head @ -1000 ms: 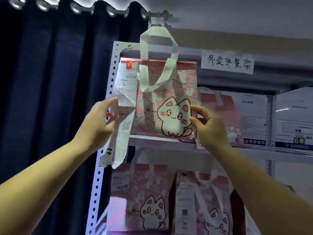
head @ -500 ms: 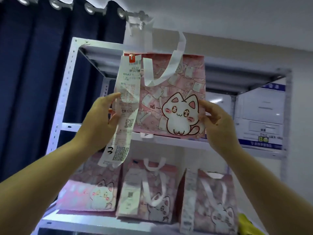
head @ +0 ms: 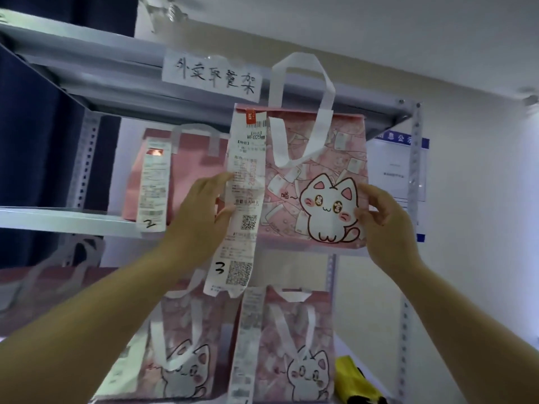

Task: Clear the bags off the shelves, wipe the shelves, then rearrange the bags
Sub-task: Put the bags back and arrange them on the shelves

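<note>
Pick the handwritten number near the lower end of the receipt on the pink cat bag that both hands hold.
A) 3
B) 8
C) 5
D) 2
A: the long receipt on the pink cat bag, gripped by the left hand and right hand, shows a handwritten 3 beside its lower QR code.

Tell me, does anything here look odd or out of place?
The long receipt on the held pink cat bag hangs well past the bag's bottom, and its lower edge looks ragged and curled.
</note>
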### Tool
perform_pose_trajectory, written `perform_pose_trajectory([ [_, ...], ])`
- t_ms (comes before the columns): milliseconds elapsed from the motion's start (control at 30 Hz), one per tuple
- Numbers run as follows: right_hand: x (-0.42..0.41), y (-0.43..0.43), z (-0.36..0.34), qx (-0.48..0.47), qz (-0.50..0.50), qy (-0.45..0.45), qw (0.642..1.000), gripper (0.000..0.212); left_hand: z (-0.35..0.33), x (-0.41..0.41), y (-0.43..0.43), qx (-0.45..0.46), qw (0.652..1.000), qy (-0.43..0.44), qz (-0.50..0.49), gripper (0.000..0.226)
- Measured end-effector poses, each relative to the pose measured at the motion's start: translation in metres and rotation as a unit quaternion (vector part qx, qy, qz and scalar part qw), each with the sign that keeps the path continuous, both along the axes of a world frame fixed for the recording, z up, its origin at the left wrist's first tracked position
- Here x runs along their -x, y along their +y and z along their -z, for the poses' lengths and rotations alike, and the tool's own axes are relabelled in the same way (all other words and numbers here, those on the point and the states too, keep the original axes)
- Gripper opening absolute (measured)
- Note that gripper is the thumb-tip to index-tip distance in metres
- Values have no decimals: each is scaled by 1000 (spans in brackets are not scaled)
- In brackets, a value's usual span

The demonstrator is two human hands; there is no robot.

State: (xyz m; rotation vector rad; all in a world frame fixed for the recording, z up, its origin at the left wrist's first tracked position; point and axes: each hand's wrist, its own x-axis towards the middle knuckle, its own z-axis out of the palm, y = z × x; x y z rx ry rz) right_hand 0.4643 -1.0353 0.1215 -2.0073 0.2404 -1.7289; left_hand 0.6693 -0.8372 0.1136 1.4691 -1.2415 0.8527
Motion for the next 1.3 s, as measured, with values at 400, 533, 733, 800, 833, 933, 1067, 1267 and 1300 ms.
perform_pose_trajectory([
  [400, -30, -113, -8, -41, 69, 31, 996, 45, -13, -38, -120, -17, 1000, -7, 7, 49],
  [533, -42, -137, -6, -32, 82, 49, 995, 42, -7, -47, -141, -42, 999, 15, -9, 49],
  [733, -54, -158, -12, -44, 71, 76, 994, 43, -8, -47, -153, -69, 995, 65, -31, 53],
  [800, -57, -160, -13, -61, 57, 90, 992, 48, -8, -42, -155, -82, 993, 77, -43, 55],
  [833, -58, -161, -13, -65, 48, 97, 992, 51, -7, -39, -156, -83, 992, 81, -46, 55],
  [933, -57, -157, -12, -65, 36, 110, 991, 54, -3, -29, -157, -79, 992, 73, -68, 57],
  [1067, -45, -150, -6, -24, 90, 97, 991, 56, 2, -14, -148, -52, 990, 64, -116, 58],
  [1267, -19, -132, 14, 56, 81, 46, 994, 39, 22, 22, -131, -19, 990, 8, -138, 49],
  [1300, -15, -128, 21, 62, 67, 44, 995, 37, 30, 29, -129, -21, 991, 11, -130, 48],
])
